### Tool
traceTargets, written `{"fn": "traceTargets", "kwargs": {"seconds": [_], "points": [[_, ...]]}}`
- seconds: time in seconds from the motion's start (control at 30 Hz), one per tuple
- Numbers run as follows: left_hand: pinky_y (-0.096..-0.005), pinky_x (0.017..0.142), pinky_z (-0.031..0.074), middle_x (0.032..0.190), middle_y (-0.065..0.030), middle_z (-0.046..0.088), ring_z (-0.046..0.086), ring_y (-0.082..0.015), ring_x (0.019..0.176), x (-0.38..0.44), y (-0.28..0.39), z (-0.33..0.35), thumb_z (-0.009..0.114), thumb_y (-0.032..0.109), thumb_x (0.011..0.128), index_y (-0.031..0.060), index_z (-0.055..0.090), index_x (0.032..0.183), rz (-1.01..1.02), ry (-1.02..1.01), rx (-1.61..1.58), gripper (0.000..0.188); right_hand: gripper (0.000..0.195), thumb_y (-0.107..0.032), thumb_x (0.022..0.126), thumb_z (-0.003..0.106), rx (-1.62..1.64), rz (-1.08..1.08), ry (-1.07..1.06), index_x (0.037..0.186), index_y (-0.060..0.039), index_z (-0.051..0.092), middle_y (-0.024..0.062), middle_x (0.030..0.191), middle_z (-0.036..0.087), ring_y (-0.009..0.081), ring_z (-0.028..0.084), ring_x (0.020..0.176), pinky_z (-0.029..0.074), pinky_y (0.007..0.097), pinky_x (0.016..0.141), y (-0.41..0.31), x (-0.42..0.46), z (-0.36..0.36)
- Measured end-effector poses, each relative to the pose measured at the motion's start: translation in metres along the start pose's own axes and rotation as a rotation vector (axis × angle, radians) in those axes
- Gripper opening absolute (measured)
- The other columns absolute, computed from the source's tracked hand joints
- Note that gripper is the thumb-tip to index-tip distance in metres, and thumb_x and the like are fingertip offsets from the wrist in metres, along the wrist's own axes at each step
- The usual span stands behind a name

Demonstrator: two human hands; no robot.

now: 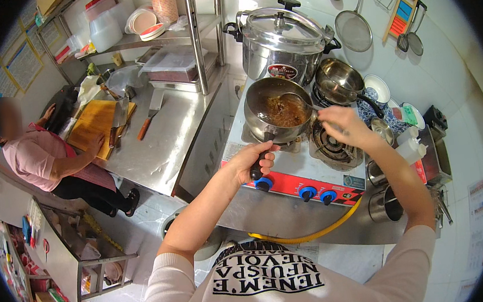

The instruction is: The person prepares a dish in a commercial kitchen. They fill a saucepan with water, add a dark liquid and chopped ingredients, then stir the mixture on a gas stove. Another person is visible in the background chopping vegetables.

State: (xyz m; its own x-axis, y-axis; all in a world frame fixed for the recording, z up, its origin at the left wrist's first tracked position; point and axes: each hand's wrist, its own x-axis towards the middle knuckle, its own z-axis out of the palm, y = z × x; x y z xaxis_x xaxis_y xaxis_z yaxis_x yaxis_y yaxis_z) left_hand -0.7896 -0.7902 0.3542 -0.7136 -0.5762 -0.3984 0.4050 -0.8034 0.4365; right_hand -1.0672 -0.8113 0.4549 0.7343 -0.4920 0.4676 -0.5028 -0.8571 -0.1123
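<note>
My left hand (253,160) grips the black handle of a steel saucepan (261,126) over the left front of the gas stove (241,151). Brown, glossy sauce with small bits (283,111) covers part of the pan's bottom. In my right hand (344,126) is the handle of a metal spoon or ladle (294,98); its head dips into the sauce, and the exact kind cannot be told. That hand hovers above the bare right burner (332,141), where no pan stands. Blue knobs (308,193) line the stove's red front.
A large pressure cooker (282,41) and a second steel pan (338,79) stand behind. Squeeze bottles (409,150) and a steel pot (385,205) are at right. A yellow hose (312,235) curves below the stove. At left a co-worker (41,154) touches a cutting board (90,124) beside a cleaver (118,116).
</note>
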Motion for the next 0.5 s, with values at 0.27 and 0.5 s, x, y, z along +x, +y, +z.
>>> {"fn": "traceTargets", "kwargs": {"seconds": [0.27, 0.5], "points": [[-0.0197, 0.038, 0.028, 0.064, 0.0024, 0.038, 0.033, -0.0048, 0.046, 0.002, 0.000, -0.001, 0.042, 0.024, 0.095, 0.0016, 0.048, 0.102, -0.005, -0.029, 0.001, 0.024, 0.015, -0.009, 0.074, 0.061, 0.771, 0.965, 0.450, 0.081, 0.0052, 0.060, 0.0108, 0.073, 0.061, 0.0172, 0.061, 0.051, 0.051, 0.0253, 0.046, 0.008, 0.028, 0.007], [-0.0198, 0.038, 0.028, 0.063, 0.0025, 0.039, 0.034, -0.0049, 0.046, -0.003, -0.003, 0.007, 0.043, 0.024, 0.095, 0.0021, 0.048, 0.101, 0.001, 0.003, -0.012, 0.024, 0.009, -0.003, 0.076, 0.059, 0.739, 0.938, 0.666, 0.080, 0.0054, 0.061, 0.0111, 0.070, 0.062, 0.0169, 0.061, 0.050, 0.052, 0.0250, 0.046, 0.010, 0.015, 0.030]]}}
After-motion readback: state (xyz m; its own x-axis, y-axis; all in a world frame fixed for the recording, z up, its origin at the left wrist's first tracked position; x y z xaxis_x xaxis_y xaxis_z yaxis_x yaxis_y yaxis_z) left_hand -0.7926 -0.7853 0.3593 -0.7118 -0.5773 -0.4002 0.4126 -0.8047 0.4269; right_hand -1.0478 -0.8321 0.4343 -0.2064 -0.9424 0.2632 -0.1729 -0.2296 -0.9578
